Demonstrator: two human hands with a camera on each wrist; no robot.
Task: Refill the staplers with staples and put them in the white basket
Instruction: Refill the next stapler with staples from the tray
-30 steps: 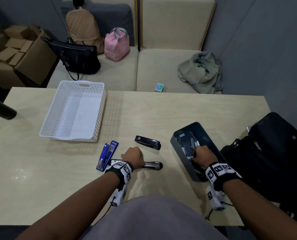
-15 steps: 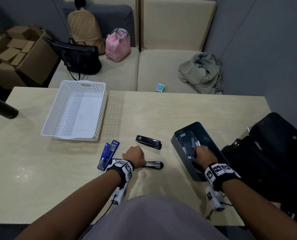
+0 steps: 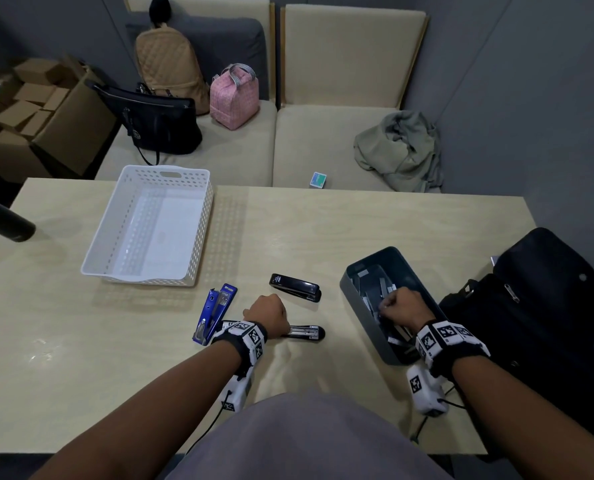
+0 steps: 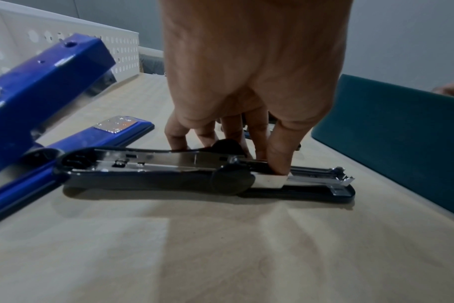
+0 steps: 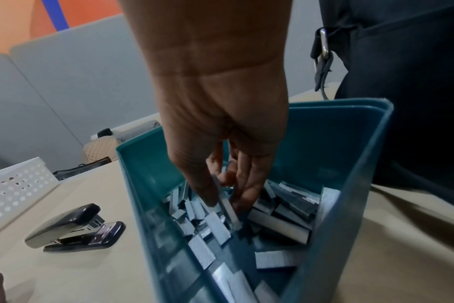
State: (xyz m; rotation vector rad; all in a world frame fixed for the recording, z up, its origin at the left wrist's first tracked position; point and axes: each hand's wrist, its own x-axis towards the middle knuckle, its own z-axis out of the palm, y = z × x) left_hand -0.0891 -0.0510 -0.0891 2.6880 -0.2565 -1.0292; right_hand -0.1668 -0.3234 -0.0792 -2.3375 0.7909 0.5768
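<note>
A black stapler lies opened flat on the table, its metal magazine facing up. My left hand grips it at the hinge, thumb on the magazine and fingers behind. My right hand reaches down into a teal bin of loose staple strips and pinches one strip between thumb and fingers. A blue stapler lies open to the left, and a closed black stapler sits just beyond. The white basket stands at the far left and holds nothing.
A black bag lies on the table right of the bin. A dark cylinder juts in at the left edge. Beyond the table, a sofa carries bags, a green cloth and a small box.
My right hand has shifted slightly among the staples inside the bin. The left hand stays on the opened black stapler.
</note>
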